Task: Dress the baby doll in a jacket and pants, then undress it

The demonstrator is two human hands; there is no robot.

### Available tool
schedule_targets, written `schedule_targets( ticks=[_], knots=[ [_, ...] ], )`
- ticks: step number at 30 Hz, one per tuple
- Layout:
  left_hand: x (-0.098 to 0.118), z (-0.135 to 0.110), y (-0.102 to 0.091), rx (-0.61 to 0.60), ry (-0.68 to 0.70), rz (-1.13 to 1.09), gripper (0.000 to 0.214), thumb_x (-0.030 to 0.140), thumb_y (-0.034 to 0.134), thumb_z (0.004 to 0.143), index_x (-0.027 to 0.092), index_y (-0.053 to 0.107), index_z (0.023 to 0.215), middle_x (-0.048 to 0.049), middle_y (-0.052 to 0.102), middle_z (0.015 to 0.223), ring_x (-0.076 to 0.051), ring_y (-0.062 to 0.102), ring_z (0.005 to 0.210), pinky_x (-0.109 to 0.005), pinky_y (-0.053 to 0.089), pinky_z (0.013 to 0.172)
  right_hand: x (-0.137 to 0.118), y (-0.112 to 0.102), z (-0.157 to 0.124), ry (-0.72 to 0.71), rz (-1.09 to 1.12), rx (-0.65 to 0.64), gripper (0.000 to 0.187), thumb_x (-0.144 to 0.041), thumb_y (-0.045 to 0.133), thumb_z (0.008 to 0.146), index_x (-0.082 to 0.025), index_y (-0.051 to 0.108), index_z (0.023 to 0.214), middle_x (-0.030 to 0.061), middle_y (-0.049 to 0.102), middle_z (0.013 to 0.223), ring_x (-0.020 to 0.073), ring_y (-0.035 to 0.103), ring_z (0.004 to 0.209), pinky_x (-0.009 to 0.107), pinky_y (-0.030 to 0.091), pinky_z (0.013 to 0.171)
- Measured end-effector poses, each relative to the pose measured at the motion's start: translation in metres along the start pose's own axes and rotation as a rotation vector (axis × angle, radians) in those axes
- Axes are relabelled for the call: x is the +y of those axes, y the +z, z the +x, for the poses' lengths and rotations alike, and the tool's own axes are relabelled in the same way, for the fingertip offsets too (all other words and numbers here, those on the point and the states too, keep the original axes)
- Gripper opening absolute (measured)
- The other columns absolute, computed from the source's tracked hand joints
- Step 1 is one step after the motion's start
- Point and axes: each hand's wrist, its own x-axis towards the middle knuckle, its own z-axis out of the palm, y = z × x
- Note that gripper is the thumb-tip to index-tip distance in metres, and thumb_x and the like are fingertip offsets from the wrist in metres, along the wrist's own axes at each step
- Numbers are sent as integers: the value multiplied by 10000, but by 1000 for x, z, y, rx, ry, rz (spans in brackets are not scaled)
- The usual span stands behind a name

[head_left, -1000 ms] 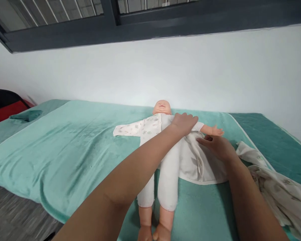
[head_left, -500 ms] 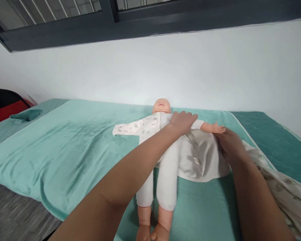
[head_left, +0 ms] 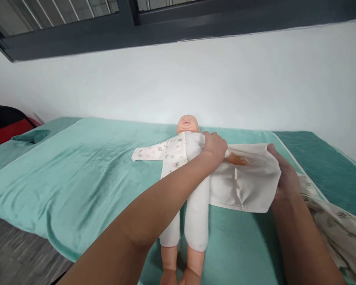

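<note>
A baby doll [head_left: 195, 221] lies on its back, head toward the wall, with a white body and bare feet. A printed white baby shirt [head_left: 173, 154] covers one side of its chest, and that sleeve stretches out to the left. The shirt's other half is spread on the right, pale inner side up, beneath the doll's arm [head_left: 237, 159]. My left hand [head_left: 215, 146] is wrapped round that arm near the shoulder. Farther right, my right hand [head_left: 286, 174] grips the outer edge of the shirt and holds it raised. Its fingertips are partly hidden behind the cloth.
A teal plush sheet [head_left: 77, 178] covers the bed. Crumpled printed cloth [head_left: 335, 225] lies at the right beside my forearm. A red and black item [head_left: 8, 126] stands at the far left. The white wall [head_left: 178, 83] and a dark window frame [head_left: 225, 19] rise behind.
My right hand has left the doll's hand and taken the shirt's edge, lifting it. The doll's forearm has dropped onto the cloth. My left hand stays on the upper arm.
</note>
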Motion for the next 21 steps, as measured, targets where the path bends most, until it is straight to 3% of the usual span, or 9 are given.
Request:
schedule_targets(
  ticks=[3, 6, 10, 12, 15, 18, 21],
  knots=[
    [1, 5, 10, 49, -41, -81, 463, 138, 669, 805, 132, 592, 1262, -169, 616, 1275, -301, 516, 1206, -493, 377, 1037, 7, 20, -14, 44, -4, -95, 217, -437, 689, 859, -273, 657, 997, 43, 745, 995, 286, 709, 987, 434, 596, 843],
    [-7, 6, 11, 148, -39, -270, 419, 194, 597, 862, 166, 556, 1278, -151, 564, 1319, -286, 536, 1185, -442, 422, 976, 19, 31, -20, 20, -133, -189, 423, -390, 779, 777, -285, 646, 1165, 38, 729, 1113, 275, 700, 1012, 405, 592, 827],
    [-38, 2, 0, 193, 240, -626, 161, 228, 565, 855, 206, 620, 1005, -68, 642, 1130, -224, 591, 1018, -327, 461, 803, 36, 35, -23, -49, -254, -339, 616, -323, 829, 734, -340, 594, 1304, 23, 675, 1241, 227, 671, 1024, 339, 568, 818],
    [-58, 0, -5, 214, 268, -725, 125, 124, 557, 783, 198, 597, 875, -32, 670, 928, -190, 599, 847, -299, 443, 719, 42, 37, -26, -85, -318, -417, 650, -324, 808, 763, -355, 546, 1357, 25, 663, 1231, 213, 659, 1011, 335, 560, 825],
    [-86, -5, -3, 348, 90, -713, 204, 15, 483, 703, 196, 565, 751, -30, 643, 789, -193, 584, 783, -310, 427, 705, 45, 41, -34, -169, -572, -505, 579, -338, 746, 823, -321, 530, 1361, 36, 657, 1164, 222, 636, 993, 357, 546, 836],
    [-102, -11, 10, 500, -30, -679, 231, -9, 443, 713, 197, 545, 702, -65, 642, 847, -214, 584, 886, -321, 433, 739, 45, 48, -45, -358, -882, -542, 370, -314, 691, 864, -280, 605, 1222, 31, 654, 1074, 220, 609, 939, 362, 522, 827],
    [-107, -17, 24, 565, -111, -720, 227, -8, 444, 748, 201, 534, 742, -75, 633, 902, -208, 575, 893, -320, 443, 750, 46, 54, -53, -567, -984, -623, 165, -249, 598, 932, -258, 643, 1091, 25, 657, 986, 202, 597, 908, 360, 498, 838]
  ],
)
